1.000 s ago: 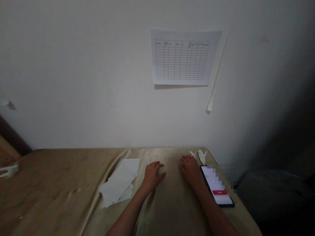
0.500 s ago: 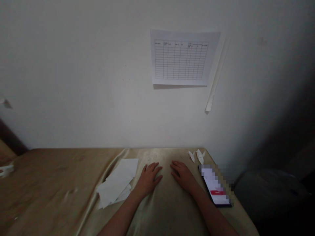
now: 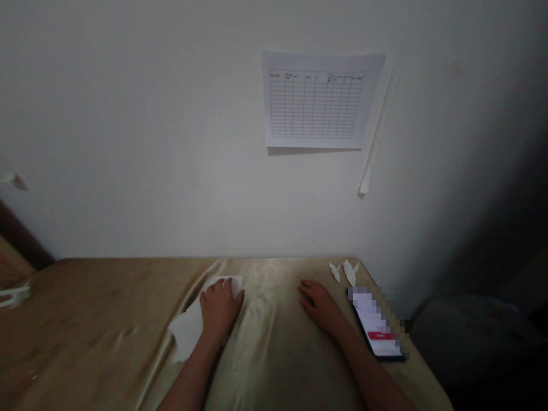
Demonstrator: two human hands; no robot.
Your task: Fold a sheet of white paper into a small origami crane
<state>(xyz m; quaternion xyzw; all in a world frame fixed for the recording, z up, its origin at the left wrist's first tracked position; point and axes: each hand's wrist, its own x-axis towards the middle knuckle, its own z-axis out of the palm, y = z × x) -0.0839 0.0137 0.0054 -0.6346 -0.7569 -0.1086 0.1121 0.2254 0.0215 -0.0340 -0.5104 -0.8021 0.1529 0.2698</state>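
My left hand [image 3: 220, 305] rests on top of a small stack of white paper sheets [image 3: 188, 331], its fingers apart and slightly bent near the far edge of the pile. The thumb lies at the right side of the sheets, and part of the stack is hidden beneath the hand. On the cloth to the right, my right hand [image 3: 320, 308] lies palm down, holding nothing, with its fingers stretched. Beyond it sit two small folded white paper pieces [image 3: 350, 272]. Right of my right forearm lies a phone [image 3: 372, 325] with a lit screen, partly pixelated.
A satiny tan cloth [image 3: 274, 365] with creases covers the table, which meets a white wall [image 3: 149, 142]. Taped up there is a printed grid sheet [image 3: 317, 103]. A white object [image 3: 17, 295] lies at the far left. Past the table's right edge is a dark shape.
My left hand has moved left from the bare cloth onto the paper stack. The cloth where it lay now shows wrinkles. My right hand has stayed nearly still.
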